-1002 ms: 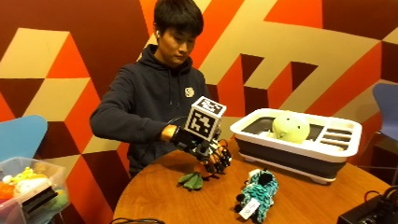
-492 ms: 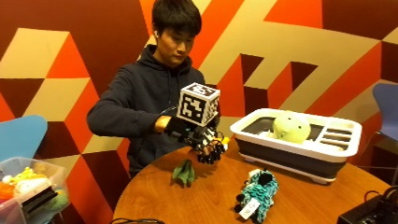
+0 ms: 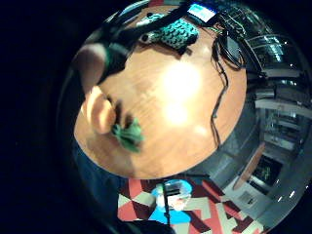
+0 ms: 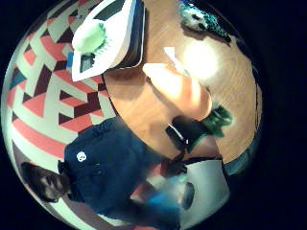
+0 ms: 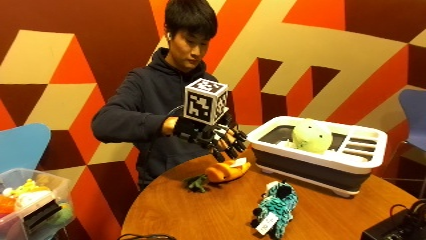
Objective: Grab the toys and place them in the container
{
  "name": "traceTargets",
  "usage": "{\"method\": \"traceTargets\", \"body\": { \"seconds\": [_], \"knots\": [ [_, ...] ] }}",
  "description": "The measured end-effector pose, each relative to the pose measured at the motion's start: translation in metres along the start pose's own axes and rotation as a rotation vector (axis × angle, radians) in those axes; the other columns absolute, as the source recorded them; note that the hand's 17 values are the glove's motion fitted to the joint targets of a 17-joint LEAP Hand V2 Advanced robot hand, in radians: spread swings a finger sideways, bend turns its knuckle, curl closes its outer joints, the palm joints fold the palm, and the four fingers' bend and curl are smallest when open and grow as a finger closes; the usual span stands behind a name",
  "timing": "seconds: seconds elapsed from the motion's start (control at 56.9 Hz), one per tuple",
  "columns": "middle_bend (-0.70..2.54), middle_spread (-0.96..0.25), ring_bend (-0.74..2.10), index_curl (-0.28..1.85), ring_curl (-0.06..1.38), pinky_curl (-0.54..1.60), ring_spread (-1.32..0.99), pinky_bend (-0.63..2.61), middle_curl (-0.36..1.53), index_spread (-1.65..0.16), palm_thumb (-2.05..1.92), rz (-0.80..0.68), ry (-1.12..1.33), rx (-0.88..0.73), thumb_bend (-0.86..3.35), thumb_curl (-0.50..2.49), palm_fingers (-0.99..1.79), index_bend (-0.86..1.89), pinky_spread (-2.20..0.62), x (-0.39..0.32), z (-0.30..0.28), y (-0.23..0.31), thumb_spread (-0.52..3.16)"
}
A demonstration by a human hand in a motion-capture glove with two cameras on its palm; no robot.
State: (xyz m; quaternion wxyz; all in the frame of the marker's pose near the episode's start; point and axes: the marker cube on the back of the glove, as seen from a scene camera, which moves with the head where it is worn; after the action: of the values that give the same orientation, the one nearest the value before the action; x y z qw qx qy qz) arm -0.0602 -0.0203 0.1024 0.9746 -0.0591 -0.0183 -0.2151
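Observation:
In the outside view my gloved right hand (image 5: 212, 136) hangs over the table's back edge with its fingers curled downward. They hold an orange plush toy (image 5: 227, 171) with green leaves (image 5: 196, 183) and a white tag, just above the tabletop. Both palm views show this toy close up (image 4: 182, 88) (image 3: 99, 111). A teal and black plush toy (image 5: 276, 204) (image 3: 178, 31) lies further forward on the table. The white and grey container (image 5: 346, 165) (image 4: 125, 40) stands at the back right, with a pale green round toy (image 5: 311, 136) inside.
The round wooden table (image 5: 200, 215) has bare room on its left half. A clear bin of toys (image 5: 26, 205) and a blue chair (image 5: 20, 145) are on the left. A black device (image 5: 399, 227) with cables (image 3: 219, 73) sits at the table's front right.
My hand has risen and shifted right towards the container with the toy. Its orange body now shows below the fingers; earlier only the green leaves showed.

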Motion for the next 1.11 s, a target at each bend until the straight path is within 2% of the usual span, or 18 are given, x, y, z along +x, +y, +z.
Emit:
{"method": "traceTargets", "body": {
  "seconds": [0.123,0.264,0.475,0.598,0.668,0.703,0.773,0.844,0.914,1.037,1.108],
  "knots": [
    [0.22,-0.06,0.58,0.23,0.33,0.38,-0.17,1.01,0.45,-0.23,0.34,-0.019,0.004,0.006,-0.04,0.32,-0.2,0.1,-0.07,-0.011,0.004,-0.002,1.19],
    [0.11,-0.01,0.42,0.19,0.28,0.39,-0.08,1.07,0.39,-0.21,0.27,0.013,-0.022,-0.069,-0.04,0.31,-0.34,0.03,-0.01,-0.019,0.024,-0.017,1.15],
    [0.11,0.04,0.35,0.13,0.27,0.39,-0.01,1.1,0.31,-0.18,0.18,0.019,0.074,-0.203,-0.03,0.3,-0.33,0.0,0.03,-0.03,0.078,-0.032,1.11],
    [0.18,0.05,0.56,0.08,0.33,0.39,0.0,1.14,0.31,-0.16,0.17,0.005,0.114,-0.216,-0.02,0.31,-0.14,-0.04,0.02,-0.031,0.089,-0.034,1.09],
    [0.28,0.04,0.91,0.03,0.41,0.39,-0.07,1.17,0.35,-0.15,0.18,-0.006,0.116,-0.194,-0.01,0.31,0.1,-0.1,-0.04,-0.032,0.09,-0.035,1.1],
    [0.33,0.03,1.02,0.01,0.43,0.38,-0.1,1.17,0.36,-0.14,0.18,-0.013,0.109,-0.178,-0.01,0.32,0.14,-0.09,-0.07,-0.032,0.089,-0.035,1.11],
    [0.53,-0.01,1.22,-0.02,0.48,0.38,-0.17,1.21,0.43,-0.13,0.32,-0.022,0.114,-0.154,0.06,0.34,0.39,-0.06,-0.17,-0.03,0.087,-0.036,1.18],
    [0.66,-0.04,1.21,0.0,0.47,0.37,-0.2,1.2,0.46,-0.12,0.47,-0.027,0.121,-0.15,0.16,0.37,0.57,0.09,-0.25,-0.029,0.085,-0.036,1.28],
    [0.66,-0.07,1.19,0.03,0.48,0.38,-0.24,1.2,0.48,-0.12,0.58,-0.023,0.105,-0.134,0.22,0.42,0.61,0.16,-0.29,-0.028,0.084,-0.037,1.31],
    [0.77,-0.17,1.19,0.07,0.49,0.37,-0.34,1.12,0.54,-0.15,0.76,-0.018,0.07,-0.151,0.27,0.55,0.76,0.23,-0.35,-0.021,0.072,-0.034,1.11],
    [0.86,-0.21,1.23,0.08,0.51,0.38,-0.37,1.09,0.59,-0.19,0.82,-0.012,0.021,-0.106,0.3,0.61,0.86,0.3,-0.37,-0.017,0.054,-0.033,1.01]
  ]
}}
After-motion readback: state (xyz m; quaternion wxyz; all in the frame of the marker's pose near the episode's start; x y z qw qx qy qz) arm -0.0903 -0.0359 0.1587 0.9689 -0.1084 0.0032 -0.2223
